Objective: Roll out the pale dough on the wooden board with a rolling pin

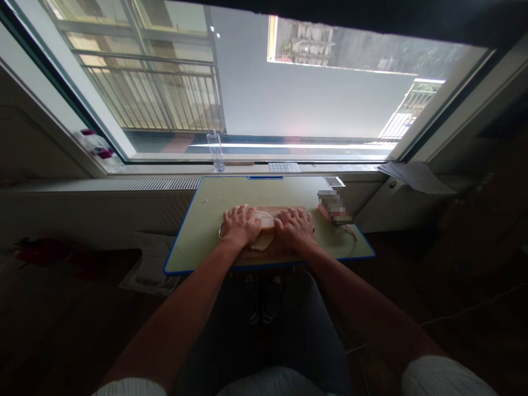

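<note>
A wooden board [284, 210] lies on a small pale green table [198, 242] with a blue edge. On the board is a flat piece of pale dough [262, 242], partly covered. What appears to be a thick wooden rolling pin [266, 221] lies crosswise over the dough, its middle showing between my hands. My left hand [240, 223] is over its left part, fingers pointing forward and bent around it. Over its right part, my right hand [295, 224] rests the same way. A small ring-like end [220, 231] shows beside my left hand.
At the table's right lies a blurred-out pinkish item [334, 209] with a strap. White crumbs [204, 201] dot the back left. Along the windowsill stand a clear bottle [215, 151], another bottle [101, 151] with a purple label, and papers [412, 175].
</note>
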Tool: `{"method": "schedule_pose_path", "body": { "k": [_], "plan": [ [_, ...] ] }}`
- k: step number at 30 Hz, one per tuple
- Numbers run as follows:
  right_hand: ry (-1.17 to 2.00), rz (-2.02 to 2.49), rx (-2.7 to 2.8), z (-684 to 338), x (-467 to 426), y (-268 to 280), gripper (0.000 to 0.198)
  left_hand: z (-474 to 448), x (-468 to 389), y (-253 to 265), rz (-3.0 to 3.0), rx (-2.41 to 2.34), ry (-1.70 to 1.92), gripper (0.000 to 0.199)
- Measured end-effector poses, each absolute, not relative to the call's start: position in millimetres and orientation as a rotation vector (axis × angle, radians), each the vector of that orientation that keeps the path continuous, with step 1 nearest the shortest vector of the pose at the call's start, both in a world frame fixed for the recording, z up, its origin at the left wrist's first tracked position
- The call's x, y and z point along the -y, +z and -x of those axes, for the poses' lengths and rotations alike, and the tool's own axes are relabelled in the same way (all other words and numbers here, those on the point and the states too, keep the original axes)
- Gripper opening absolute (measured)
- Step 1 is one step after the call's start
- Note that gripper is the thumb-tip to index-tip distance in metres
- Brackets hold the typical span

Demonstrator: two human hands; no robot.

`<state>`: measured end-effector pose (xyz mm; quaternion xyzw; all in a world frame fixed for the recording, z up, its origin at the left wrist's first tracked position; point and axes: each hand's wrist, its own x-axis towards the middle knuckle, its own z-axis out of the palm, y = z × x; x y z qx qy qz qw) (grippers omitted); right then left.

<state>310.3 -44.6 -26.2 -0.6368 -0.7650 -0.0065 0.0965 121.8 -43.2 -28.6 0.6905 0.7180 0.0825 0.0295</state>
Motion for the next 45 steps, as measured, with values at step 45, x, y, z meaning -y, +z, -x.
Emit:
{"method": "schedule_pose_path", "body": {
  "k": [45],
  "plan": [
    [0.199,2.011,2.192,-294.4,-118.2,-37.9,0.05,-100.7,-115.9,-31.2,-2.032,-2.305,0.271,0.053]
  ]
}}
